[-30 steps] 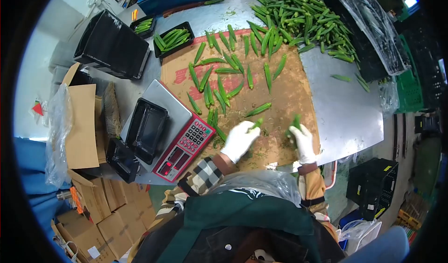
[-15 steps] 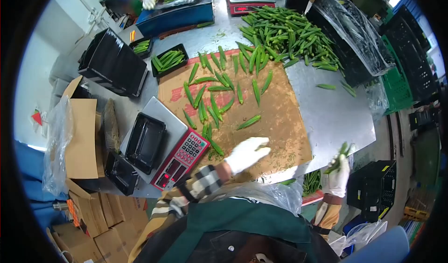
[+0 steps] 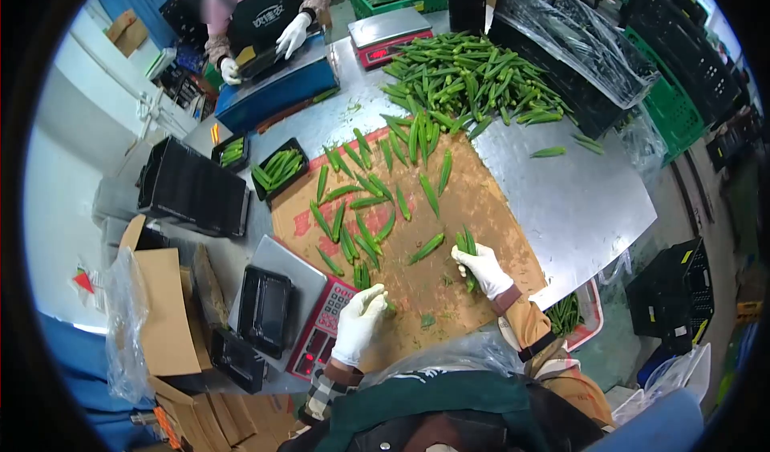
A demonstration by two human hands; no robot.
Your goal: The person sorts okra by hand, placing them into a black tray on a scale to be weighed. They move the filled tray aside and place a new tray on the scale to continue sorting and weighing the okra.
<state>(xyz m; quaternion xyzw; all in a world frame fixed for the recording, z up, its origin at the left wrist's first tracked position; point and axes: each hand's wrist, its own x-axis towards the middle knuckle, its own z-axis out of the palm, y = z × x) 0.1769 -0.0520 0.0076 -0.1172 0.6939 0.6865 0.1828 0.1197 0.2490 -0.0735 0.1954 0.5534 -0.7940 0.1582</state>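
My right hand (image 3: 483, 271), in a white glove, is closed around okra pods (image 3: 468, 245) above the right part of the cardboard sheet. My left hand (image 3: 360, 324), also gloved, is low over the sheet's near left edge with its fingers drawn together. A green okra end (image 3: 391, 308) shows at its fingertips; the rest is hidden behind the hand. Just beyond it lie more pods (image 3: 362, 275). Several loose okra pods (image 3: 369, 231) are spread over the cardboard sheet (image 3: 473, 203), and one lone pod (image 3: 427, 248) lies between my hands.
A big okra heap (image 3: 473, 75) covers the table's far side. At left, a scale (image 3: 309, 291) bears an empty black tray (image 3: 265, 308); a filled tray (image 3: 280, 169) stands beyond. Across the table a gloved co-worker (image 3: 269, 19) handles a tray. A crate (image 3: 592, 312) sits below at right.
My right hand has come in from beyond the table's right edge to above the cardboard, carrying okra. My left hand has drawn back leftward and its fingers have closed. The view has tilted up.
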